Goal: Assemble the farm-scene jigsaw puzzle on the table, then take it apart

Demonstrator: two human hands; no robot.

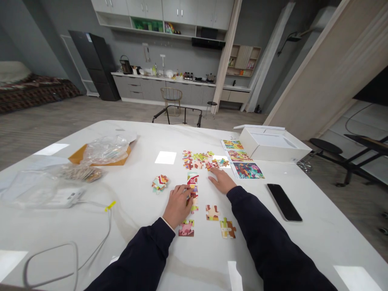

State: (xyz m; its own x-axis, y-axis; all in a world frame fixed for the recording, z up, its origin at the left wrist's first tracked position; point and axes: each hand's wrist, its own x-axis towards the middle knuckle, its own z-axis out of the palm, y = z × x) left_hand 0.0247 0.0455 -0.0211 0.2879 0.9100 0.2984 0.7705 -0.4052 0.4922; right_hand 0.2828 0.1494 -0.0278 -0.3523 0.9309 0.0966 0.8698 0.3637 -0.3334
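My left hand rests on the table with its fingers lying over a narrow column of joined jigsaw pieces, partly covering it. A red barn shape with a white crossed window shows at the column's top. My right hand reaches forward, fingers stretched out, its fingertips at the lower edge of a group of loose jigsaw pieces. Whether they press on a piece, I cannot tell. Closer to me lie a pink piece, a cream and brown piece and some green and brown pieces.
Left of the column sits a small pile of pieces. Picture cards lie beside a white box at right, with a black phone nearer. Plastic packaging and a grey cable occupy the left side.
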